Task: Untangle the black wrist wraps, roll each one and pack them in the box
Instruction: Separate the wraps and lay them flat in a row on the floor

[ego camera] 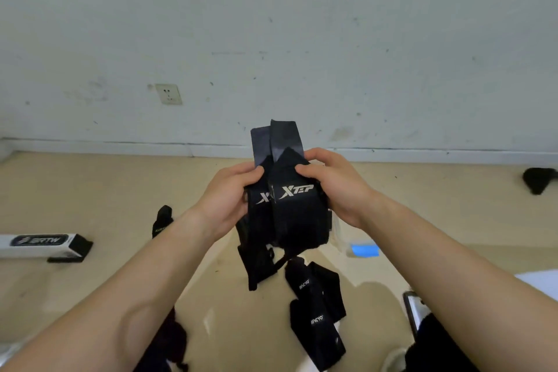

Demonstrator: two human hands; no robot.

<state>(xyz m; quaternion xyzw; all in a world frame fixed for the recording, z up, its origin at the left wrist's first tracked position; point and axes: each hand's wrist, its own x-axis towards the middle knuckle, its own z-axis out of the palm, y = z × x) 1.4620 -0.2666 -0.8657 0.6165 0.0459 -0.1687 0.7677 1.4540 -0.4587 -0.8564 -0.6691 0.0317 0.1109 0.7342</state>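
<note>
Head view: black wrist wraps (290, 214) marked XTEP are held above the floor (105, 190), pinched between left hand (225, 199) and right hand (338, 187), fingers closed on them. More wraps (314, 311) lie below.

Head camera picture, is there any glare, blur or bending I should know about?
Head view: wide-angle bending curves the skirting line and stretches the forearms; glare patches shine on the floor; the wall socket looks soft; the XTEP wraps between both hands read sharply.
</note>
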